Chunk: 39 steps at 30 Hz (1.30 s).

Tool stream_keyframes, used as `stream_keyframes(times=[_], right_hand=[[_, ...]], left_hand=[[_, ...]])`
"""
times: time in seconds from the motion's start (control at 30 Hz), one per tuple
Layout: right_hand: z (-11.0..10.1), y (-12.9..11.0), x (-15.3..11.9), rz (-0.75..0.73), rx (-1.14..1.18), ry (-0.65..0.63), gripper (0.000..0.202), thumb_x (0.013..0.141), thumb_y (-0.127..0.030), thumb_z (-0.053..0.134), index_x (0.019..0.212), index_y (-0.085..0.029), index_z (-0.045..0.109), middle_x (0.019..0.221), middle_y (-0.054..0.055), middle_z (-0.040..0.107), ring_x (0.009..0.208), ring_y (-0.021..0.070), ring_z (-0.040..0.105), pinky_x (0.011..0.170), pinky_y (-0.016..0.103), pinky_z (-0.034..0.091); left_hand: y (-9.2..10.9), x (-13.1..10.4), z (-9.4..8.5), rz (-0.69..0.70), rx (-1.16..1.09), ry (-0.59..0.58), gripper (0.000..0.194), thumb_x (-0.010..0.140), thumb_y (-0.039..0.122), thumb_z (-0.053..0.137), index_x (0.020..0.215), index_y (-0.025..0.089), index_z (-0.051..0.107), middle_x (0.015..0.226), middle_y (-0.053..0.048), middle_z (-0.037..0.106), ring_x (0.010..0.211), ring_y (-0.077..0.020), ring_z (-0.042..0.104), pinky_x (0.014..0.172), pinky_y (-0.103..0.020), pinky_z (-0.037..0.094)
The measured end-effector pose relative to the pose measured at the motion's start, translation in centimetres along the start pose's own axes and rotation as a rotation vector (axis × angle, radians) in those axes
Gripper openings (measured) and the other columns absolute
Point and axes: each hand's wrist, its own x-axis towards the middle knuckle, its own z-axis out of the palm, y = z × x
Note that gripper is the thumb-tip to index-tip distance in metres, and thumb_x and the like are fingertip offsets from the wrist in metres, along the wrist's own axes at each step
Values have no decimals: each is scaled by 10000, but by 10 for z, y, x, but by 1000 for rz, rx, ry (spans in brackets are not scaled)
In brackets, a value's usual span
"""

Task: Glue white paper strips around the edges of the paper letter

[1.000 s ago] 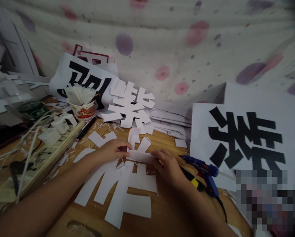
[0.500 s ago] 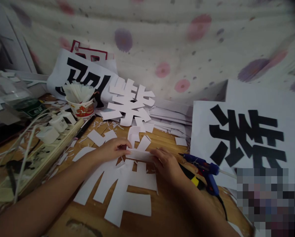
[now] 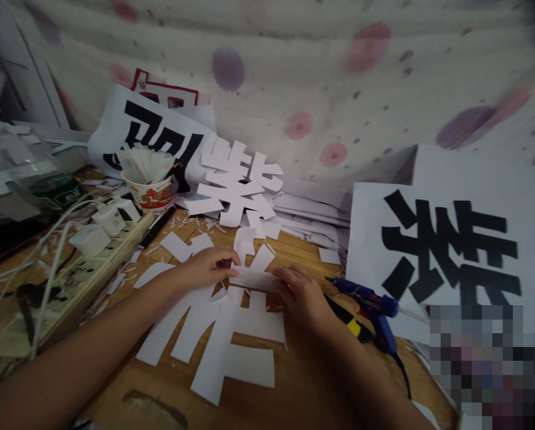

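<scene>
A narrow white paper strip stretches between my two hands, above a white cut-out character lying on the wooden table. My left hand pinches the strip's left end between thumb and fingers. At its right end, my right hand grips the strip, with the fingertips on its upper edge and the thumb hidden. Just beyond the strip, a curled white piece stands on the table. A blue glue gun lies to the right of my right hand, beside a black and yellow tool.
A power strip with plugs and cables runs along the left. Behind it stands a paper bowl full of glue sticks. Another white cut-out character leans at the back. A printed sheet stands at right; paper scraps litter the table.
The view has shifted slightly, so everything appears a little to the right. Both hands keep their hold on the paper strip, with almost no movement.
</scene>
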Motion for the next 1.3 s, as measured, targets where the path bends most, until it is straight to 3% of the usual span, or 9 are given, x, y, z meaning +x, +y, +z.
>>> stream_keyframes(times=[0.43, 0.73, 1.0, 1.13, 1.23, 1.3], right_hand=[[-5, 9, -2, 74, 82, -77, 204, 832, -161, 488, 1009, -213, 576, 874, 21, 625, 786, 155, 573, 706, 266, 427], [-6, 16, -7, 170, 52, -156, 97, 821, -211, 512, 887, -197, 582, 775, 12, 634, 686, 155, 568, 634, 266, 413], [2, -1, 4, 172, 297, -18, 172, 793, -208, 516, 961, -213, 558, 953, 26, 627, 859, 167, 578, 746, 293, 448], [11, -6, 11, 310, 400, -115, 153, 808, -277, 495, 924, -214, 573, 746, -1, 627, 600, 139, 582, 559, 261, 463], [15, -4, 12, 349, 435, -136, 165, 806, -311, 503, 913, -213, 581, 645, -15, 603, 548, 137, 572, 521, 255, 460], [15, -3, 11, 343, 446, -142, 156, 807, -315, 505, 895, -213, 584, 624, -17, 598, 548, 136, 572, 521, 254, 465]], left_hand=[[3, -2, 2, -1, 95, 26, 181, 780, 340, 540, 808, 173, 602, 761, -8, 560, 685, -129, 510, 621, -233, 376], [2, -4, 0, 59, 85, 0, 207, 804, 353, 512, 836, 169, 600, 772, -10, 566, 689, -124, 521, 609, -217, 384], [3, -1, 0, 81, 150, 8, 232, 835, 354, 463, 779, 167, 589, 723, -3, 553, 677, -126, 509, 615, -221, 367], [2, -4, 0, 51, 156, -40, 207, 771, 370, 564, 880, 195, 567, 775, 6, 564, 681, -129, 519, 613, -218, 378], [3, -7, 2, -23, 243, -45, 444, 681, 330, 663, 1074, 240, 479, 806, 23, 565, 671, -140, 526, 599, -225, 374], [4, -8, 4, -64, 294, -35, 485, 686, 278, 650, 1121, 253, 436, 805, 27, 562, 658, -142, 527, 593, -229, 367]])
